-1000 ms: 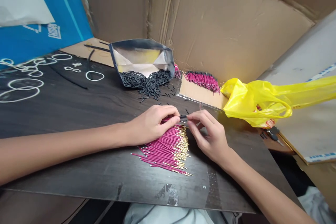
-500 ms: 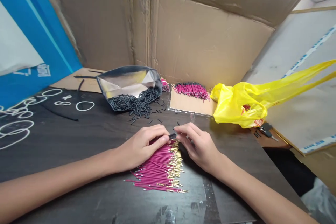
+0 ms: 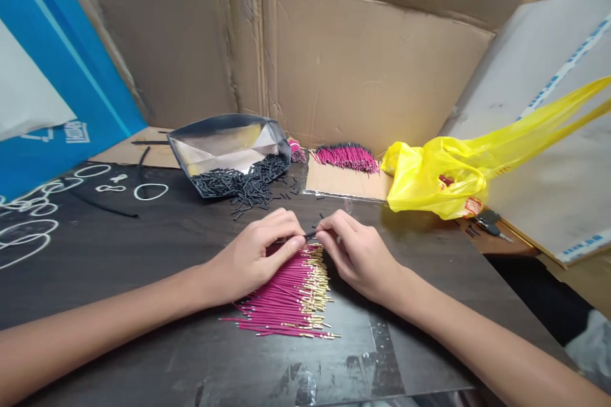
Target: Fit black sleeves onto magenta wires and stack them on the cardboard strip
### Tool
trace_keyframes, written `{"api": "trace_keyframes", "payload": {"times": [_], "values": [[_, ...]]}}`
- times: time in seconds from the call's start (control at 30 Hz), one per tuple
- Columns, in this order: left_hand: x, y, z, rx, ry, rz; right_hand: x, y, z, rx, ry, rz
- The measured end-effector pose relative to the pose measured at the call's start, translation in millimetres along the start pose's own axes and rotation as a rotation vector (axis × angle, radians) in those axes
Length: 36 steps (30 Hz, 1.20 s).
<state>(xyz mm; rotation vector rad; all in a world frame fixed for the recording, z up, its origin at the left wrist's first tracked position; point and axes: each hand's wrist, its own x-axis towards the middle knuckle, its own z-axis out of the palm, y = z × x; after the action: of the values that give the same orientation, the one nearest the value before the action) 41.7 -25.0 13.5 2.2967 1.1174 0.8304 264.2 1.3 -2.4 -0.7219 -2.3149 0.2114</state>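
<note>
A short black tube spans the small gap between my hands. My left hand is closed, with thumb and fingers pinching the tube's left end. On its other end sit the pinched fingertips of my right hand. Whether a wire runs inside the tube is hidden. Below them lies a spread of magenta wires with gold metal tips pointing right, partly covered by my left hand.
A dark open bag spills many black tubes behind my hands. Magenta wires with black ends lie on cardboard. A yellow plastic bag and keys are right; white rubber bands left.
My right fingertips have closed in on the black tube, and the gap between the hands is a little smaller. The whole view has shifted slightly.
</note>
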Motion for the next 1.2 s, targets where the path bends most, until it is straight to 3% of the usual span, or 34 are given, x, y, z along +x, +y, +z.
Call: {"api": "trace_keyframes", "payload": {"times": [0.13,0.33,0.53,0.73,0.97,1.07,1.2], "values": [[-3,7,3.3,-0.138,0.101,-0.088,2,-3,-6,0.173,0.039,0.028],[-10,16,7.1,-0.366,0.1,-0.154,4,-19,-2,0.464,-0.012,0.125],[-11,16,7.3,-0.251,0.119,-0.166,4,-21,-2,0.519,0.059,0.227],[-11,20,11.1,-0.155,0.09,-0.203,5,-23,-4,0.436,0.083,0.214],[-8,29,2.8,-0.081,0.027,-0.152,7,-22,-7,0.537,0.072,0.247],[-8,29,0.0,-0.212,0.032,-0.171,6,-22,-7,0.675,0.026,0.305],[-6,24,-0.3,-0.597,0.11,-0.29,6,-23,-2,0.787,-0.083,0.375]]}}
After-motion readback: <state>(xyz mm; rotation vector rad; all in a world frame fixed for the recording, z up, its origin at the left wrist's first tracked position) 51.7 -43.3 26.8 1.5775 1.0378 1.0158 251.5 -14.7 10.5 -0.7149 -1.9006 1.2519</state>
